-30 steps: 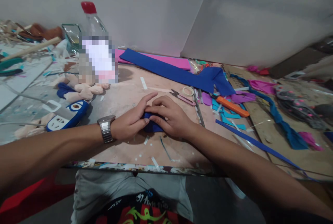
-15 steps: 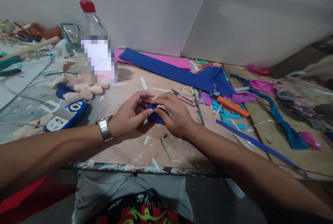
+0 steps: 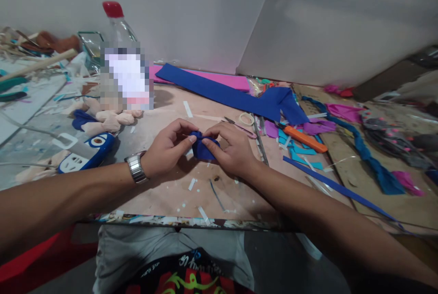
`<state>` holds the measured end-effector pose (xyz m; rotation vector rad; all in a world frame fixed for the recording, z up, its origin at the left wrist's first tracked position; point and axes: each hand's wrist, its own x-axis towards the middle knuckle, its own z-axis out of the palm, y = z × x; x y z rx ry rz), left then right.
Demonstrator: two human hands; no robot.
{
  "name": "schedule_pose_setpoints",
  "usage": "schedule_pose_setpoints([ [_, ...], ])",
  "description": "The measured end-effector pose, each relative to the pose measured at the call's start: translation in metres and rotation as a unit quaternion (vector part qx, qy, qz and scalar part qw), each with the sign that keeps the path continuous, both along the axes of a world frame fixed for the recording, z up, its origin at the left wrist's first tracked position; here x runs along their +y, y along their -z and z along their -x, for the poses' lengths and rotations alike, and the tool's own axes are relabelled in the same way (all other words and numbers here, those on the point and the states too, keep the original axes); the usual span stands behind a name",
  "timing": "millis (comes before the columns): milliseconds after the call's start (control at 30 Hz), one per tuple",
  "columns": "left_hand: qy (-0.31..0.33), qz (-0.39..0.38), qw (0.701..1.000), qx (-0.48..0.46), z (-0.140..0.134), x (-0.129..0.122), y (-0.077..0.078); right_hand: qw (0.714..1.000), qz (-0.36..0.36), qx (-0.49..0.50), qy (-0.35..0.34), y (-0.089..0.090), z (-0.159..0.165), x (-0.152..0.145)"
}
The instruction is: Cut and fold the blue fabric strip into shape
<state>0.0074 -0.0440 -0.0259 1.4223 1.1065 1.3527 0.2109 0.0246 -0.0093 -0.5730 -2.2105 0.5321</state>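
A small piece of dark blue fabric [image 3: 205, 149] is gathered up between my two hands, above the middle of the table. My left hand [image 3: 170, 143], with a metal watch [image 3: 137, 167] on its wrist, pinches the piece's left edge between thumb and fingers. From the other side my right hand [image 3: 236, 148] grips it, thumb on top and fingers behind. Folds show along its upper edge, and the fingers cover part of it. Just beyond my right hand lie pink-handled small scissors or snips [image 3: 244, 129] and a ring of tape [image 3: 247, 119].
Long blue fabric [image 3: 219, 93] lies over pink fabric [image 3: 222, 79] at the back. An orange cutter [image 3: 304, 139] sits among scraps on the right. To the left are a blue-and-white glue gun-like device [image 3: 85, 152], stuffed beige pieces [image 3: 109, 121], a phone [image 3: 126, 75] and a red-capped bottle [image 3: 118, 25].
My hands have drawn slightly apart, and more of the blue fabric shows between them. Its top edge now looks bunched. The view has shifted very slightly.
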Motion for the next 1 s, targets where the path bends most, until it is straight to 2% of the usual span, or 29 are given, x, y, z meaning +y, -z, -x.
schedule_pose_setpoints([
  [333,0.004,-0.006,1.0,0.003,-0.0003,0.0012,0.0009,1.0,0.008,-0.001,0.002,0.0001,-0.0003,-0.0015],
  [500,0.027,-0.015,1.0,0.001,-0.002,-0.0022,0.0018,0.992,0.124,0.026,0.01,0.0003,0.0028,-0.0055],
  [567,0.035,-0.016,0.999,0.007,-0.0026,-0.0037,0.0015,0.988,0.148,0.037,0.005,0.0004,0.0036,-0.0064],
  [800,0.066,-0.027,0.997,0.012,-0.0014,-0.0032,0.0037,0.994,0.1,0.029,0.015,0.001,0.003,-0.0053],
  [1000,0.037,-0.063,0.997,0.017,-0.004,-0.0011,0.0045,0.993,0.109,0.028,0.019,0.0021,0.0033,-0.0032],
])
